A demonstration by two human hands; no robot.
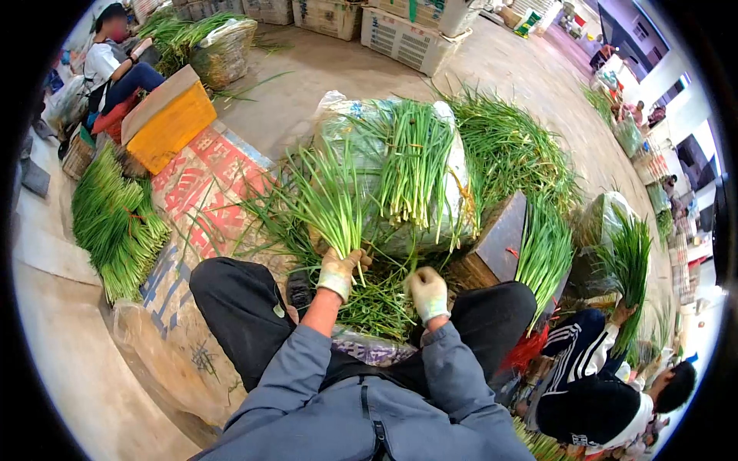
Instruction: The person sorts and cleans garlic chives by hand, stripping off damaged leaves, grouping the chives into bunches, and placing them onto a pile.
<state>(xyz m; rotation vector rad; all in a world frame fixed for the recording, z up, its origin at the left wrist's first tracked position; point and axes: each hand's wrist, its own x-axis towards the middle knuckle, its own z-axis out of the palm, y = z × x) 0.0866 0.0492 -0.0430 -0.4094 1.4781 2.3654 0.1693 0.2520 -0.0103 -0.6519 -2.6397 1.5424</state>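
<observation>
My left hand (341, 270), in a pale stained glove, is closed around the lower stalks of a bunch of long green leafy stalks (336, 201), whose tips fan upward. To its right, my right hand (427, 292), also gloved, is closed over the loose greens between my knees; whatever its fingers hold is too small to make out. Beyond both hands, a tied bundle (417, 157) lies on a plastic-wrapped bale (361, 123). Scattered green leaves (380, 307) lie beneath my hands.
A wooden block (492, 246) stands by my right knee, with a bundle (544, 250) beside it. Bundles (115, 223) lie at the left near an orange box (171, 123). One person (115, 69) sits at upper left, another (592, 399) at lower right holding greens. Crates (407, 38) stand behind.
</observation>
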